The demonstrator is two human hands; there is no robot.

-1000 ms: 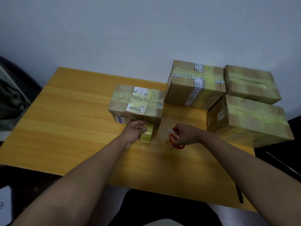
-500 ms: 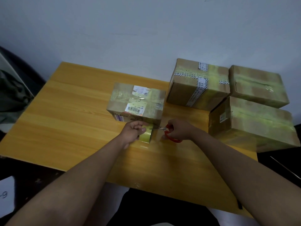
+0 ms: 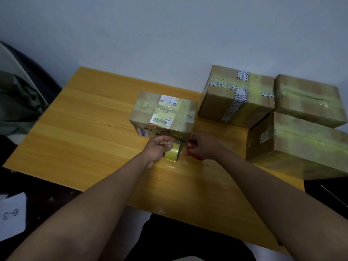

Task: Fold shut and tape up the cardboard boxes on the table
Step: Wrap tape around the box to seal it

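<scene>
Against near box (image 3: 163, 115), left hand (image 3: 157, 149) grips tape roll (image 3: 172, 154); right hand (image 3: 202, 146) fingers through scissors (image 3: 190, 146), cutting strip. All four boxes look taped; likely last cut.

smooth yellow wood-grain table top (image 3: 90, 132), matt brown cardboard boxes (image 3: 308, 144) banded with glossy yellowish plastic tape, a glossy yellow tape roll (image 3: 172, 153), and red plastic-handled scissors (image 3: 190, 147) with thin metal blades.
</scene>
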